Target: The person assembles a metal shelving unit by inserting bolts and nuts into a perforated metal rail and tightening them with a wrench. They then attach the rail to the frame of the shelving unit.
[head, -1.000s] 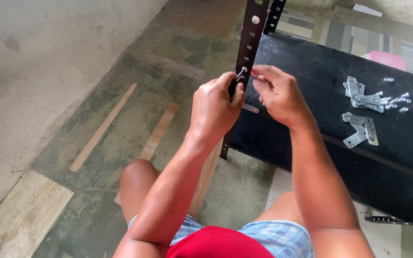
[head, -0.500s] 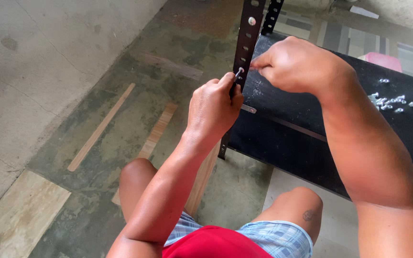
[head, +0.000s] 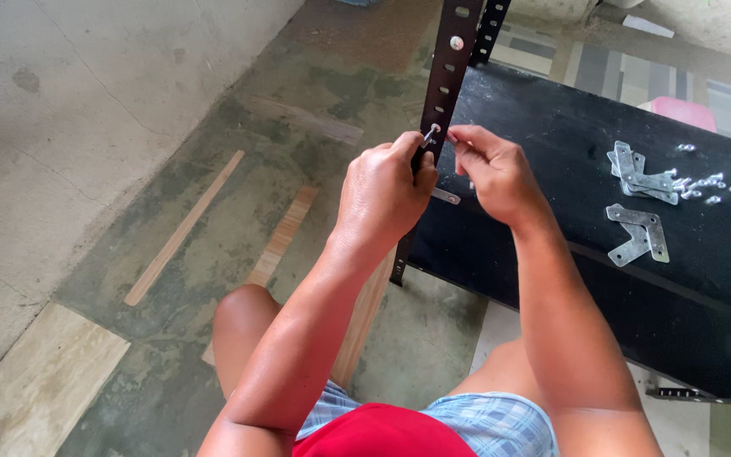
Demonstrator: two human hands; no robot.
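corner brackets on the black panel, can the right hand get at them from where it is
Probably yes: the corner brackets lie uncovered on the black panel, with nothing between them and the right hand, though its fingers seem to pinch something small.

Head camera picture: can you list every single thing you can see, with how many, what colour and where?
Slotted metal upright: one, dark, standing at the black panel's left edge.
Small tool: one, silvery, against the upright.
Black panel: one, lying flat, right side.
Corner brackets: several, silver, on the panel.
Small screws: a scatter, silver, beside the brackets.
Wooden strips: a few, pale, on the floor.
Pink thing: one, behind the panel.
Left hand: holds the tool.
Right hand: fingers pinched beside the upright.
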